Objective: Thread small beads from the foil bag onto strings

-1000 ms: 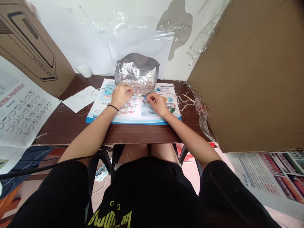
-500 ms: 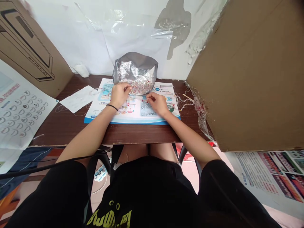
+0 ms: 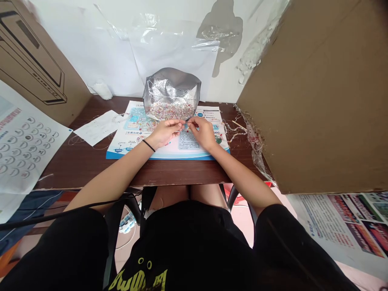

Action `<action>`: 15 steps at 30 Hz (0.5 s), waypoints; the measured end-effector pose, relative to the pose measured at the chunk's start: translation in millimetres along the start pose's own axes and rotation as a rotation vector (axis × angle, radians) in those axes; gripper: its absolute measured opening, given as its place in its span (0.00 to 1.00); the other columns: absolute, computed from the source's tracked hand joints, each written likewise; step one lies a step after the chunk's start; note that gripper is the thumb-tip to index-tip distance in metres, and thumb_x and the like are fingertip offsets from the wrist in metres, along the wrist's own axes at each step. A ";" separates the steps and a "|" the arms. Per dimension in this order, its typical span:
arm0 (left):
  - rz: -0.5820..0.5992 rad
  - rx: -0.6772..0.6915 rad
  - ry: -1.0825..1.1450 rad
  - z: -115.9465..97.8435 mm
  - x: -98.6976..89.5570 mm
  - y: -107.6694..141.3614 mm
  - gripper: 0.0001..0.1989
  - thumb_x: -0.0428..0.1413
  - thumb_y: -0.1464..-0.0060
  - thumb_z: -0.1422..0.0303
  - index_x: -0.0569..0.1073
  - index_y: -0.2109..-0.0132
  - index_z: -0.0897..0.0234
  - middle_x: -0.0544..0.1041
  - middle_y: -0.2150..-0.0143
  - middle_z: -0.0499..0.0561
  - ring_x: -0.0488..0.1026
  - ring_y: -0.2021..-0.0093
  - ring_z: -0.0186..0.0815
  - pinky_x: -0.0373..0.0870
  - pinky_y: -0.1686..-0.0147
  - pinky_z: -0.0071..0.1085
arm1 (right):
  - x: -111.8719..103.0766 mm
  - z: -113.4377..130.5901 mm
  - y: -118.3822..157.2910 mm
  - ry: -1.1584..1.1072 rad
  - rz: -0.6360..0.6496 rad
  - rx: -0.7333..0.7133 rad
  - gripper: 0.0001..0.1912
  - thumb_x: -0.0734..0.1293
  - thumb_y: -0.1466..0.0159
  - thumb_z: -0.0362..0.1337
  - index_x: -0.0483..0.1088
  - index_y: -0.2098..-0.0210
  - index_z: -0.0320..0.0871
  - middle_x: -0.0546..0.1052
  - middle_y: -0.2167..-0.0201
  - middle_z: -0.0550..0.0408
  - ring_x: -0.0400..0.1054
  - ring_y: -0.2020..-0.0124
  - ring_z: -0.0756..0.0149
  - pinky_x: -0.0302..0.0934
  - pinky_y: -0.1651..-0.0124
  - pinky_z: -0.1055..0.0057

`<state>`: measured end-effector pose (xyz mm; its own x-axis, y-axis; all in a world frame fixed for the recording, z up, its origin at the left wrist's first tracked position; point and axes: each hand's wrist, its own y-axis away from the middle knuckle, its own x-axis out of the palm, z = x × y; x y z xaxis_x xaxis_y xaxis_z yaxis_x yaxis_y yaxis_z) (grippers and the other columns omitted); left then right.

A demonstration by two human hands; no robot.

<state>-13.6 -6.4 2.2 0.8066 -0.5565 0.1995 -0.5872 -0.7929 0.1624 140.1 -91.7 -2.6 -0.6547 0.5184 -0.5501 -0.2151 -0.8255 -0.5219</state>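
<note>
Just in front of a silvery pouch (image 3: pixel 171 89) with small red, white and clear beads (image 3: pixel 174 110) in its lower front, my two hands meet fingertip to fingertip. Thumb and fingers of my left hand (image 3: pixel 166 131) are pinched together, palm turned partly up. My right hand (image 3: pixel 202 131) pinches too, close beside the left fingertips. Whatever lies between the fingers is too small to make out. Beneath both hands is a printed sheet (image 3: pixel 157 152) with a blue border, and loose beads lie on it left of the pouch.
Strings of beads (image 3: pixel 235 131) and crumpled clear plastic (image 3: pixel 257 149) lie at the right, by a tall cardboard panel (image 3: pixel 318 101). White paper (image 3: pixel 98 128) with fine thread lies on the dark table (image 3: pixel 182 173) at the left. Another cardboard box (image 3: pixel 33 60) stands behind a printed poster (image 3: pixel 27 149).
My left hand has moved right and toward me, away from the beads at the pouch, to meet my right fingertips. My right hand has stayed nearly in place.
</note>
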 end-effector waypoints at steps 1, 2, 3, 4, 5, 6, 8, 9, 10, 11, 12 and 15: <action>0.005 -0.003 0.010 1.2 -0.9 -1.2 0.04 0.64 0.46 0.77 0.81 0.62 0.67 0.79 0.67 0.51 0.74 0.66 0.27 0.69 0.61 0.27 | 0.4 0.2 0.3 0.004 0.007 -0.008 0.07 0.64 0.34 0.28 0.71 0.67 0.45 0.77 0.67 0.55 0.69 0.62 0.64 0.63 0.53 0.64; 0.008 -0.002 0.019 2.2 -1.8 -2.2 0.04 0.64 0.46 0.77 0.81 0.62 0.67 0.79 0.67 0.51 0.74 0.65 0.27 0.69 0.61 0.27 | 0.7 0.5 0.7 0.007 0.015 -0.013 0.07 0.64 0.34 0.28 0.70 0.67 0.45 0.77 0.67 0.55 0.69 0.61 0.64 0.63 0.52 0.64; 0.013 0.002 0.024 3.1 -2.6 -3.0 0.04 0.64 0.47 0.77 0.81 0.62 0.67 0.79 0.67 0.50 0.74 0.65 0.27 0.70 0.60 0.27 | 0.8 0.9 1.1 0.011 0.022 -0.016 0.08 0.63 0.34 0.28 0.70 0.67 0.45 0.77 0.67 0.55 0.69 0.61 0.64 0.63 0.52 0.64; 0.017 0.008 0.027 3.9 -3.3 -3.7 0.05 0.64 0.47 0.76 0.81 0.62 0.67 0.79 0.67 0.50 0.74 0.65 0.27 0.71 0.60 0.27 | 0.9 1.4 1.5 0.016 0.028 -0.018 0.08 0.63 0.34 0.28 0.69 0.68 0.45 0.77 0.67 0.55 0.69 0.61 0.64 0.63 0.52 0.64; 0.021 0.013 0.028 4.5 -4.1 -4.2 0.05 0.65 0.47 0.76 0.81 0.61 0.66 0.79 0.67 0.50 0.74 0.65 0.27 0.71 0.59 0.28 | 0.7 2.0 1.9 0.023 0.034 -0.018 0.08 0.63 0.34 0.28 0.69 0.68 0.46 0.76 0.67 0.55 0.68 0.61 0.64 0.63 0.53 0.64; 0.027 0.017 0.026 5.0 -4.7 -4.5 0.06 0.65 0.47 0.76 0.81 0.61 0.66 0.79 0.66 0.50 0.75 0.64 0.27 0.72 0.57 0.29 | 0.4 2.6 2.2 0.028 0.040 -0.019 0.08 0.63 0.34 0.29 0.69 0.68 0.46 0.76 0.67 0.55 0.68 0.61 0.64 0.62 0.53 0.64; 0.037 0.020 0.018 5.3 -5.5 -4.6 0.07 0.66 0.48 0.76 0.81 0.60 0.65 0.80 0.64 0.51 0.76 0.62 0.28 0.72 0.53 0.31 | -0.4 3.7 2.5 0.031 0.048 -0.017 0.08 0.63 0.34 0.29 0.68 0.69 0.46 0.75 0.68 0.55 0.68 0.62 0.64 0.62 0.53 0.63; 0.041 0.019 0.013 5.1 -5.6 -4.4 0.08 0.66 0.48 0.76 0.81 0.59 0.65 0.80 0.62 0.51 0.77 0.60 0.29 0.72 0.52 0.32 | -0.8 4.3 2.5 0.030 0.053 -0.015 0.08 0.63 0.34 0.29 0.68 0.69 0.46 0.75 0.68 0.55 0.67 0.62 0.64 0.62 0.53 0.63; 0.042 0.017 0.008 4.7 -5.6 -4.1 0.09 0.66 0.48 0.76 0.81 0.59 0.65 0.81 0.61 0.52 0.77 0.59 0.29 0.72 0.50 0.33 | -1.2 4.8 2.5 0.028 0.057 -0.012 0.08 0.63 0.35 0.29 0.67 0.69 0.46 0.74 0.69 0.56 0.67 0.62 0.64 0.62 0.53 0.63; 0.042 0.014 0.006 4.1 -5.4 -3.7 0.09 0.66 0.49 0.76 0.81 0.58 0.66 0.81 0.60 0.53 0.77 0.58 0.30 0.71 0.49 0.33 | -1.5 5.2 2.5 0.025 0.061 -0.010 0.08 0.63 0.35 0.29 0.67 0.69 0.46 0.74 0.69 0.56 0.67 0.63 0.64 0.62 0.54 0.63; 0.040 0.008 0.005 3.5 -5.0 -3.4 0.09 0.66 0.49 0.75 0.81 0.59 0.66 0.81 0.60 0.53 0.78 0.58 0.30 0.71 0.49 0.34 | -1.6 5.6 2.6 0.024 0.062 -0.008 0.08 0.63 0.35 0.29 0.67 0.69 0.46 0.74 0.69 0.56 0.67 0.63 0.64 0.62 0.54 0.63; 0.035 -0.013 0.015 1.6 -4.1 -2.6 0.07 0.67 0.49 0.75 0.80 0.61 0.66 0.81 0.61 0.52 0.78 0.59 0.31 0.71 0.49 0.34 | -1.4 6.4 3.2 0.032 0.057 -0.006 0.08 0.63 0.36 0.29 0.67 0.70 0.46 0.74 0.70 0.56 0.67 0.64 0.64 0.61 0.56 0.64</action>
<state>-15.3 -2.5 -0.6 0.7845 -0.5800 0.2193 -0.6160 -0.7696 0.1681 135.8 -96.5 0.6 -0.6421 0.4779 -0.5994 -0.1737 -0.8523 -0.4934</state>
